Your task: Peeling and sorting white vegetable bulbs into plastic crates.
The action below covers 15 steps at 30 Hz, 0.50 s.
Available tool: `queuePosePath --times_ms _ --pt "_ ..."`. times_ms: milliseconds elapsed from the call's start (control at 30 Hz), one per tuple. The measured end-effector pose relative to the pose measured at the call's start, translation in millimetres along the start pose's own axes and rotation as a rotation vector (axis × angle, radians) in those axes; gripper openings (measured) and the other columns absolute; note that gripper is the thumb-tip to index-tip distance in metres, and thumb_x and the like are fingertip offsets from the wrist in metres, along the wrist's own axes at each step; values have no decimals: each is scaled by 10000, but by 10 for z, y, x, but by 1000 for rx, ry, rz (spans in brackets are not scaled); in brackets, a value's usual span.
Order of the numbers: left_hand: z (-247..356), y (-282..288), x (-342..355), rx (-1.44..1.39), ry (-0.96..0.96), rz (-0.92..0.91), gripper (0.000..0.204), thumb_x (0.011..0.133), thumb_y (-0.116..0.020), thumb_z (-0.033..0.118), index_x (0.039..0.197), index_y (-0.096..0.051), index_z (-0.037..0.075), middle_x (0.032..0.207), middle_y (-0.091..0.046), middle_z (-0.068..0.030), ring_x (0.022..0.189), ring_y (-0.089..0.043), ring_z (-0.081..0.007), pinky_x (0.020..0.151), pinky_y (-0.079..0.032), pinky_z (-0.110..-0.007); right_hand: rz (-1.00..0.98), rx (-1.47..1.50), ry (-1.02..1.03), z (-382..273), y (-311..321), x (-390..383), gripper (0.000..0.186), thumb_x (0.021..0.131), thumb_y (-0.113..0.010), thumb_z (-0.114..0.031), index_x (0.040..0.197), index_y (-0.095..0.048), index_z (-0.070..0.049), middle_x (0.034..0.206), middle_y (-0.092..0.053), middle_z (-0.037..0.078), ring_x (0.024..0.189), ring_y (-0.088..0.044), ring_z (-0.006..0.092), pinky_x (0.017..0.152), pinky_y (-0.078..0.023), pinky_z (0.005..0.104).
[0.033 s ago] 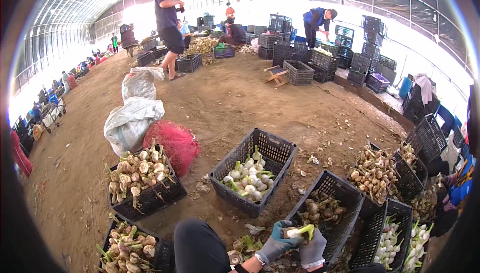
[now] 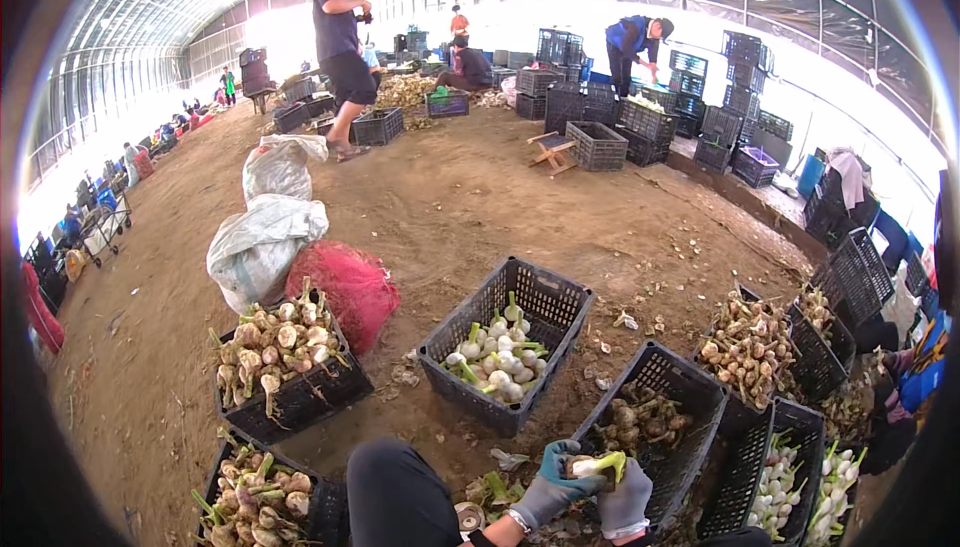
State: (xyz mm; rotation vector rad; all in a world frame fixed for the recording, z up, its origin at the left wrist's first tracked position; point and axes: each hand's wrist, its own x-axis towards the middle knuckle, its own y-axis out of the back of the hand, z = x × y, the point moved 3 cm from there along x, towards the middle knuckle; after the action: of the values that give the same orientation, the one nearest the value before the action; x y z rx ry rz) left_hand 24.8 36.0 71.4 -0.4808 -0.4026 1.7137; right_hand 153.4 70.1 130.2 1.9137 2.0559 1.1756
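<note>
Both my hands wear grey gloves and meet low in the view, right of my bent knee. My left hand [image 2: 553, 487], with teal on its glove, is closed around a garlic bulb [image 2: 592, 465] that has a pale green stem stub. My right hand [image 2: 626, 499] is closed at the stem end of the same bulb; its fingertips are partly hidden. Just beyond them is a black crate [image 2: 700, 387] with brownish untrimmed garlic [image 2: 645, 419] at its bottom. Farther left, another black crate [image 2: 480, 405] holds peeled white garlic bulbs [image 2: 500, 355].
Crates of untrimmed garlic [image 2: 275, 347] stand at my left, beside a red mesh sack [image 2: 345, 292] and white sacks [image 2: 265, 247]. On the right are more garlic [image 2: 750, 347] and white bulbs [image 2: 778, 487] in crates. A person [image 2: 340, 47] walks behind; stacked crates [image 2: 650, 119] line the back.
The person at the back has stepped slightly to the right. In my hands, the garlic bulb and its stem have shifted very slightly; both hands keep their hold.
</note>
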Motion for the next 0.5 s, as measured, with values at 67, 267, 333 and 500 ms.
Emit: queuePosePath --times_ms 67,267,333,500 --pt "35 25 11 75 -52 -5 669 790 -864 112 1312 -447 78 1163 -614 -44 1041 -611 -117 898 -544 -291 -8 -18 81 -5 -13 -10 225 756 -575 17 953 -676 -23 824 -668 169 802 -670 401 689 -538 415" --pt "-23 135 35 25 37 -231 712 775 -844 20 1373 -459 61 1295 -582 -53 1154 -586 -151 1006 -508 -317 -36 160 -183 334 -70 35 107 867 -594 34 941 -666 7 826 -707 108 764 -695 229 704 -536 331" --pt "45 92 -7 -95 133 -316 692 796 -829 42 1385 -468 68 1358 -552 -61 1178 -575 -151 1006 -508 -307 -13 119 -300 496 -50 82 147 866 -647 -13 1008 -681 8 899 -711 164 844 -709 315 761 -552 366" --pt "372 11 -93 -236 19 -365 648 832 -791 51 1398 -477 91 1314 -552 -22 1203 -547 -147 997 -492 -303 -25 182 -225 695 -29 51 94 895 -636 -20 978 -681 -27 851 -718 109 779 -703 197 706 -546 328"
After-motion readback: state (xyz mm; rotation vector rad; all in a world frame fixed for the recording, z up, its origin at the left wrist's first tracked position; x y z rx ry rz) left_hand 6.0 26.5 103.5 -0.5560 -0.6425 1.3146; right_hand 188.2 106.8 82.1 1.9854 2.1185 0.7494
